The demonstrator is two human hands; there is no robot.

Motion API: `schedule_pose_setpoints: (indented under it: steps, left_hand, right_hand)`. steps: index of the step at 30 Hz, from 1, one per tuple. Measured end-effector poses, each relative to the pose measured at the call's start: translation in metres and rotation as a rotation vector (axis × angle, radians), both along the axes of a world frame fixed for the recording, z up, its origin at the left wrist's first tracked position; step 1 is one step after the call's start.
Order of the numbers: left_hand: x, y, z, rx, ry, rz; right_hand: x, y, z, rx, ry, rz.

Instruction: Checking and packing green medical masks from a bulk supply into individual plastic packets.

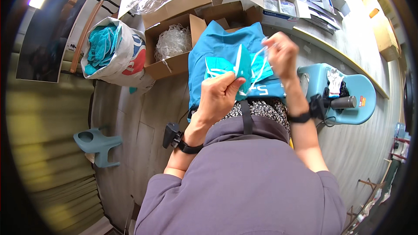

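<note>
My left hand point(217, 95) pinches a folded teal fabric piece point(246, 67) with a white edge, holding it upright above my lap. Up and to the right, my right hand point(282, 56) is closed on a whitish, translucent strap point(260, 75); motion blurs it a little. The strap loops down beside the fabric piece, but whether it is joined to it I cannot tell. Under both hands a large blue cloth point(217, 39) with white print covers my lap. More flat teal pieces point(267, 68) lie on that cloth.
At the left, a white sack point(124, 58) is stuffed with teal pieces. An open cardboard box point(167, 69) beside it contains tangled translucent straps point(174, 43). A blue stool point(363, 91) at the right bears a dark cylinder point(344, 102) and gloves point(334, 82). Another small stool point(102, 143) stands left.
</note>
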State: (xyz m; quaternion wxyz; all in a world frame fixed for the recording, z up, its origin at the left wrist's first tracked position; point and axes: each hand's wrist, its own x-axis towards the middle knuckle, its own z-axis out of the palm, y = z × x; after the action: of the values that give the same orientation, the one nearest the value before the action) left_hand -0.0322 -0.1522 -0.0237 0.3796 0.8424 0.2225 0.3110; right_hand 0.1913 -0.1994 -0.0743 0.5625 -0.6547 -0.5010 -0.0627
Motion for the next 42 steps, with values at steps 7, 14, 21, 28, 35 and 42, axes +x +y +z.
schedule_pose_setpoints:
  steps: [7,14,21,28,35,42]
  left_hand:
    - [0.004,0.015,-0.015,-0.428,-0.137,0.257]
    - [0.007,0.014,-0.03,-0.499,-0.282,0.224]
    - [-0.015,0.007,-0.01,-0.587,-0.309,0.15]
    - [-0.047,0.037,0.017,-0.551,-0.369,0.174]
    - [-0.063,0.05,-0.016,-0.679,-0.55,0.102]
    - [-0.044,0.043,-0.02,-0.873,-0.362,0.196]
  right_hand:
    - [-0.038,-0.01,0.023,-0.09,0.561,0.292]
    - [-0.092,-0.01,0.007,-0.14,0.671,0.511]
    - [-0.04,0.007,-0.018,-0.09,0.216,0.302]
    - [-0.011,0.03,-0.003,-0.055,0.544,0.153]
    - [-0.003,0.022,0.009,-0.291,0.573,0.499]
    - [0.013,-0.034,-0.061,-1.065,0.2,-0.115]
